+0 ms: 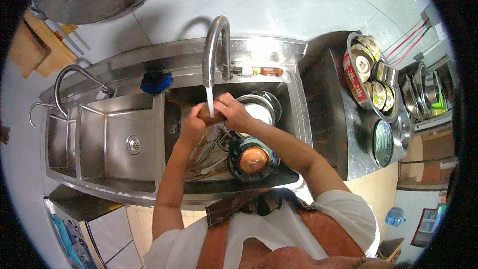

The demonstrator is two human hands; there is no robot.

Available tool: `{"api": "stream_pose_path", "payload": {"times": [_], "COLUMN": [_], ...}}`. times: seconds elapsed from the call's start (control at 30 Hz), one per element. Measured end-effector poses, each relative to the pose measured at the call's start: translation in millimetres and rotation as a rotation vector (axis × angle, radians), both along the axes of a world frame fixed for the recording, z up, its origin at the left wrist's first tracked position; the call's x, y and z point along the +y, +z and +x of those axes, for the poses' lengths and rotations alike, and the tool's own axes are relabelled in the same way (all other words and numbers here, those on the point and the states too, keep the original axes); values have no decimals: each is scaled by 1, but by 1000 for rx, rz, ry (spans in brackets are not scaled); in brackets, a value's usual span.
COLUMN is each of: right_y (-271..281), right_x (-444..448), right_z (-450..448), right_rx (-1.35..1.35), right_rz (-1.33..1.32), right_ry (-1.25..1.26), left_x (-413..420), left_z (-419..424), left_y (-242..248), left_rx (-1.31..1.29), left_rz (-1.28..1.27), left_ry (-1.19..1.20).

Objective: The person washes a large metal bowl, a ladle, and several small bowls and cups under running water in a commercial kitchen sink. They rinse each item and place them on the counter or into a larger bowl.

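Note:
Both hands are over the right sink basin [282,127], under the running water [210,99]. My left hand [192,129] grips a small brown object [210,116] from its left side. My right hand [234,113] holds the same object from the right and hides part of it; its exact kind is unclear. Below the hands lie several chopsticks or thin sticks [211,153]. White dishes [258,114] are stacked beside my right wrist, next to a glass lid or bowl rim [275,104]. Nearer me, a round orange-brown piece [254,160] rests on a dark vessel.
A steel gooseneck faucet [216,48] arches over the basin. A blue scrubber [157,83] and a brown-handled tool [267,71] lie on the rear ledge. Left is another basin [127,127]. At right stand a large bowl [353,78] of patterned dishes and a green-rimmed plate [383,144].

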State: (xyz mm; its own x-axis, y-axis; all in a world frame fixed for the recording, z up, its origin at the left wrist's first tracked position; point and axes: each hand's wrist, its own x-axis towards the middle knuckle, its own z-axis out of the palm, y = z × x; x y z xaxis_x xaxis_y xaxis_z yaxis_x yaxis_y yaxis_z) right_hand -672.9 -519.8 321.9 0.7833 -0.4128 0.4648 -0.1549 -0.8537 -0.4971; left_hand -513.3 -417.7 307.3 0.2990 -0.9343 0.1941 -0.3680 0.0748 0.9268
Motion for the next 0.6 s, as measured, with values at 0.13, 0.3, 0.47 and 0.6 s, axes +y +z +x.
{"api": "stream_pose_path", "payload": {"times": [0.13, 0.3, 0.47, 0.6], "right_y": [1, 15, 40, 44], "right_x": [34, 55, 30, 36], "right_z": [26, 24, 17, 14], "right_rx": [-389, -499, 3, 357], "right_rz": [788, 1125, 118, 32], "right_ry": [-137, -38, 324, 137], "left_x": [16, 47, 43, 32], "left_z": [1, -18, 21, 27], "left_y": [5, -1, 11, 23], "left_rx": [383, 796, -477, -729], "left_rz": [217, 101, 208, 76], "left_ry": [215, 234, 19, -112]}}
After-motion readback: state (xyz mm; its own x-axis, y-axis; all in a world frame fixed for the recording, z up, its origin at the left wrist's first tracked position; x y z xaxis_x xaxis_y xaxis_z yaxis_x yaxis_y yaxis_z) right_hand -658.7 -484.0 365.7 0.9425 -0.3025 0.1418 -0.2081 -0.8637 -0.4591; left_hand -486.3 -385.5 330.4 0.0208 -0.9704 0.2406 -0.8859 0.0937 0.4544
